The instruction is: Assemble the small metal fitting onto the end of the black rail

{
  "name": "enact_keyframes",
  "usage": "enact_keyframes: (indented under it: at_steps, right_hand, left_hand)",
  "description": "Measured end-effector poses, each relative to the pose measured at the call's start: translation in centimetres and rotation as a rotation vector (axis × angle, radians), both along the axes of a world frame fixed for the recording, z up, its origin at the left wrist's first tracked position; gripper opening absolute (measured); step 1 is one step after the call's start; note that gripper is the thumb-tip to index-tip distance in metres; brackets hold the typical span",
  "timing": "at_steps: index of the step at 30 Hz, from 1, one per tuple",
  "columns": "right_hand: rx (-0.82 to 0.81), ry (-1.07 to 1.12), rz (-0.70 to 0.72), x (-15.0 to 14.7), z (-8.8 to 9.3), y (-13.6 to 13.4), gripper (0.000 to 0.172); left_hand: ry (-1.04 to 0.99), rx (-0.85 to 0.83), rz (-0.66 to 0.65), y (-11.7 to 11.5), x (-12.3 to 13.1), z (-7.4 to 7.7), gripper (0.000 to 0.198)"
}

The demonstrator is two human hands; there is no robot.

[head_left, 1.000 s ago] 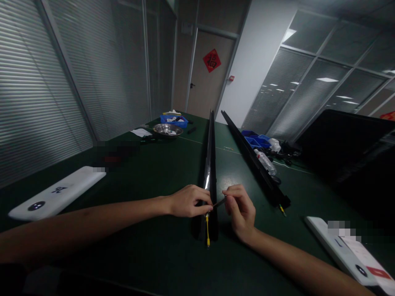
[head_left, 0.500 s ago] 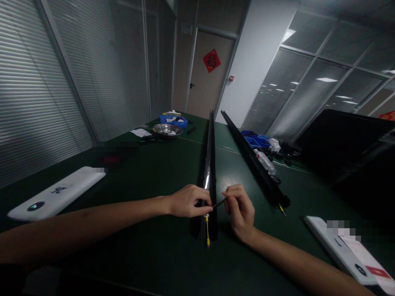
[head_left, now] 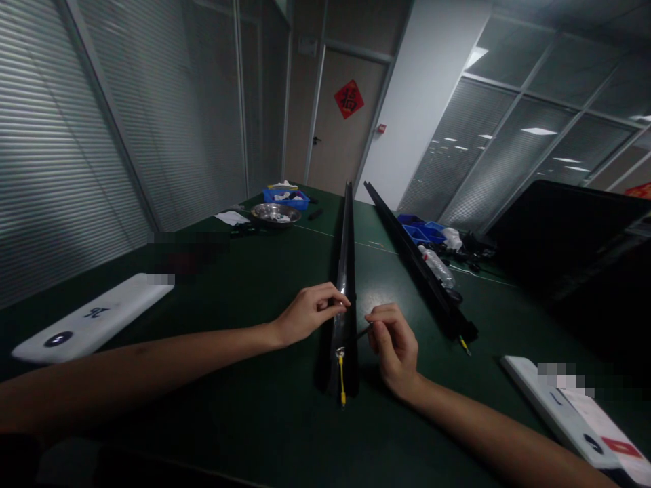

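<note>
A long black rail (head_left: 346,271) runs away from me across the green table, with a yellow cable (head_left: 342,383) fixed at a small round metal fitting (head_left: 340,352) on its near end. My left hand (head_left: 310,313) hovers over the rail just beyond that fitting; its fingers are partly stretched, and nothing shows between them. To the right of the rail, my right hand (head_left: 394,346) is closed in a pinch on a thin dark rod (head_left: 364,331). The rod points left toward the rail; whether its tip touches anything I cannot make out.
A second black rail (head_left: 422,268) with a yellow cable lies to the right, beside a plastic bottle (head_left: 437,268) and blue bins (head_left: 422,232). White devices (head_left: 96,318) flank my arms. Further back are a metal bowl (head_left: 276,215) and a blue basket (head_left: 286,198).
My left hand has lifted off the fitting and moved slightly up and away, its fingers loosening and uncovering the fitting. My right hand stays almost in place with the rod.
</note>
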State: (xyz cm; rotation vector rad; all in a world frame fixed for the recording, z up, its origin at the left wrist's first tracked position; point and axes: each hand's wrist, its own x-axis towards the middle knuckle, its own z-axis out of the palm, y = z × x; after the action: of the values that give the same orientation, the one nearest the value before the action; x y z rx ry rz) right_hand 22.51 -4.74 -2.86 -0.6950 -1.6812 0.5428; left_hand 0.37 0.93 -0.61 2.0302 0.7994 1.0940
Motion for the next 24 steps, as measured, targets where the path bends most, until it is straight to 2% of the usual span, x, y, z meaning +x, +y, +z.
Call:
enact_keyframes:
  at_steps: [3,6,10,18,24]
  right_hand:
    - [0.008,-0.007,-0.001,0.0,0.1,0.0,0.017]
    - [0.024,-0.018,-0.01,-0.1,0.3,-0.1,0.017]
    - [0.033,-0.02,-0.009,-0.2,0.3,-0.2,0.018]
    - [0.02,-0.004,0.024,-0.2,0.4,-0.1,0.017]
    - [0.04,-0.011,0.025,-0.5,0.9,-0.2,0.015]
  left_hand:
    - [-0.046,-0.095,0.01,0.1,0.2,-0.1,0.008]
    - [-0.081,-0.185,-0.003,0.1,0.3,-0.1,0.014]
    - [-0.078,-0.185,-0.006,0.0,0.3,-0.1,0.022]
    - [0.073,0.03,-0.096,-0.3,-0.2,0.1,0.027]
    - [0.319,0.333,-0.242,-1.5,-0.7,0.4,0.027]
